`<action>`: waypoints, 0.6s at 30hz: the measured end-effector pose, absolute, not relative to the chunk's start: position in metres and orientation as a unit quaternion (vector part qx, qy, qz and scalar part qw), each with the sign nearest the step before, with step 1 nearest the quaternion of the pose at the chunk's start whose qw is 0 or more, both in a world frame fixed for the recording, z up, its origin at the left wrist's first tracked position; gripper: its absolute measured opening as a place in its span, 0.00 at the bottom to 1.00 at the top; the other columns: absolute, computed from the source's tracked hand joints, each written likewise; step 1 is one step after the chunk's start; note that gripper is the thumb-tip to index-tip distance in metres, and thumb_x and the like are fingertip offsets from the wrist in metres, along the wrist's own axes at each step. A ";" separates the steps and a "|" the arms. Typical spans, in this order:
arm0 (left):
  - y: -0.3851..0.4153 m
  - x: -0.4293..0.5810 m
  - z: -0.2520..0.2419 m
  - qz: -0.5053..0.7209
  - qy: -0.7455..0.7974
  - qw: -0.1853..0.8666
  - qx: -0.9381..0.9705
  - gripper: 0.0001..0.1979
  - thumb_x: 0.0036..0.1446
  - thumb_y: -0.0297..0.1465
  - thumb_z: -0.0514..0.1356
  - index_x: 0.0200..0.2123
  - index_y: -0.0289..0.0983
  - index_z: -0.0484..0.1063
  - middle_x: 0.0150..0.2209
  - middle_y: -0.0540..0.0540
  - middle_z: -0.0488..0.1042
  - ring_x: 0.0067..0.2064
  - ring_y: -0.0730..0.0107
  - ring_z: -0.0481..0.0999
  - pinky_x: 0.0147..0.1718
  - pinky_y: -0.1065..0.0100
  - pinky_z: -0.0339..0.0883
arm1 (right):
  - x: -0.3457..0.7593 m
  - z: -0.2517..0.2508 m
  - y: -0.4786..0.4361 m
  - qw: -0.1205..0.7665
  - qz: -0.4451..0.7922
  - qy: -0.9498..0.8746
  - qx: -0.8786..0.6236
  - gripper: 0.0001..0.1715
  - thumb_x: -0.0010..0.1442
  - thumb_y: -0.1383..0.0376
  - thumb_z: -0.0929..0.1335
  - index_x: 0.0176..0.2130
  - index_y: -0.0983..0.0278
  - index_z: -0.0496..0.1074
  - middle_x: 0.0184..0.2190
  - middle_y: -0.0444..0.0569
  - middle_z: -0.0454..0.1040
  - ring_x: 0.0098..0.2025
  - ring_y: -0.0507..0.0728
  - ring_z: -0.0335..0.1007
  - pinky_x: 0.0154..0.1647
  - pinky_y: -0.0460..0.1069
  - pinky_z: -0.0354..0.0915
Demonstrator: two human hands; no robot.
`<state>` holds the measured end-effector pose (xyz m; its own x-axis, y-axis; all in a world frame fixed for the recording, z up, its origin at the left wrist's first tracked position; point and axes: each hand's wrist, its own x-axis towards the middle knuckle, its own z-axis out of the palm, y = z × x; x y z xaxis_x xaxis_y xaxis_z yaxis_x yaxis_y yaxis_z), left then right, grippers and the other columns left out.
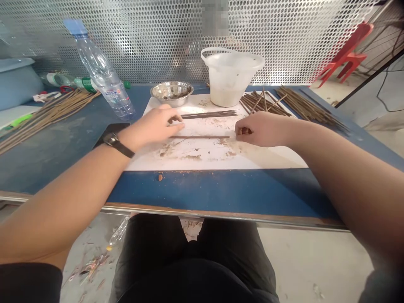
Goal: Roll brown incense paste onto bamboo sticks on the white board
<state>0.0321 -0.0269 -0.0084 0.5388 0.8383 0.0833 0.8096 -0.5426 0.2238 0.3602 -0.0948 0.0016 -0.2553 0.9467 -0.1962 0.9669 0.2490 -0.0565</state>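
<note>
A thin brown incense stick (pixel 202 137) lies across the white board (pixel 221 155) between my hands. My left hand (pixel 158 122), with a dark band at the wrist, is curled over its left end, hiding that end. At the other end, my right hand (pixel 252 129) pinches the stick's thin tip with bent fingers. Just beyond, several dark sticks (pixel 211 114) lie side by side, close to my left fingertips. Brown crumbs and smears mark the board.
Behind the board's work area stand a metal bowl (pixel 172 93) with dark bits and a white bucket (pixel 232 75). Stick piles (pixel 263 103) lie at right, more sticks (pixel 53 107) at left. A tall plastic bottle (pixel 105 75) stands left. A perforated metal panel (pixel 164 38) closes the back.
</note>
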 end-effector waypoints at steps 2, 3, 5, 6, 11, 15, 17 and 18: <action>-0.047 0.052 -0.013 0.097 0.425 0.082 0.896 0.34 0.76 0.53 0.56 0.71 0.37 0.77 0.78 0.33 0.70 0.75 0.41 0.72 0.74 0.48 0.66 | 0.360 0.003 -0.095 0.064 -0.086 0.788 0.607 0.10 0.70 0.60 0.72 0.38 0.61 0.83 0.38 0.55 0.85 0.38 0.63 0.79 0.38 0.56 0.67; -0.058 0.061 -0.015 0.088 0.401 0.080 0.908 0.38 0.77 0.54 0.54 0.75 0.34 0.73 0.81 0.32 0.66 0.80 0.40 0.66 0.78 0.47 0.60 | 0.360 0.003 -0.095 0.057 -0.083 0.785 0.611 0.09 0.69 0.60 0.72 0.39 0.61 0.83 0.38 0.55 0.85 0.39 0.64 0.80 0.38 0.56 0.67; -0.078 0.075 -0.017 0.018 0.379 0.090 0.921 0.46 0.77 0.58 0.53 0.84 0.32 0.61 0.88 0.31 0.51 0.87 0.39 0.51 0.84 0.45 0.50 | 0.357 0.002 -0.096 0.035 -0.071 0.778 0.624 0.10 0.68 0.61 0.72 0.43 0.62 0.84 0.40 0.56 0.86 0.40 0.65 0.80 0.37 0.55 0.67; -0.088 0.080 -0.018 -0.019 0.379 0.101 0.920 0.49 0.78 0.59 0.50 0.86 0.30 0.54 0.89 0.31 0.45 0.88 0.39 0.46 0.85 0.45 0.46 | 0.354 0.001 -0.097 0.019 -0.066 0.774 0.629 0.11 0.68 0.62 0.71 0.45 0.63 0.85 0.40 0.56 0.86 0.40 0.65 0.80 0.37 0.55 0.66; -0.135 0.079 -0.018 -0.087 0.409 0.110 0.902 0.55 0.80 0.61 0.45 0.88 0.23 0.40 0.88 0.28 0.37 0.89 0.41 0.40 0.86 0.44 0.42 | 0.336 -0.006 -0.105 -0.064 -0.063 0.794 0.601 0.13 0.70 0.68 0.67 0.45 0.66 0.83 0.38 0.55 0.85 0.38 0.62 0.77 0.38 0.53 0.64; -0.151 0.073 -0.025 -0.067 0.415 0.078 0.904 0.54 0.79 0.62 0.46 0.87 0.24 0.46 0.88 0.28 0.40 0.88 0.39 0.45 0.85 0.44 0.46 | 0.326 -0.011 -0.109 -0.110 -0.054 0.799 0.589 0.11 0.71 0.68 0.68 0.38 0.65 0.81 0.36 0.54 0.83 0.37 0.61 0.74 0.36 0.54 0.61; -0.141 0.075 -0.029 -0.056 0.427 0.057 0.901 0.55 0.80 0.61 0.46 0.87 0.21 0.46 0.88 0.27 0.41 0.88 0.39 0.46 0.85 0.45 0.45 | 0.324 -0.013 -0.108 -0.121 -0.050 0.792 0.596 0.11 0.71 0.68 0.68 0.38 0.65 0.80 0.36 0.55 0.83 0.37 0.61 0.73 0.37 0.54 0.61; -0.133 0.077 -0.030 -0.055 0.435 0.049 0.898 0.55 0.80 0.61 0.46 0.87 0.20 0.44 0.88 0.26 0.41 0.88 0.39 0.46 0.86 0.46 0.45 | 0.324 -0.014 -0.107 -0.125 -0.048 0.789 0.599 0.11 0.71 0.67 0.68 0.38 0.65 0.80 0.36 0.55 0.83 0.37 0.61 0.74 0.37 0.54 0.61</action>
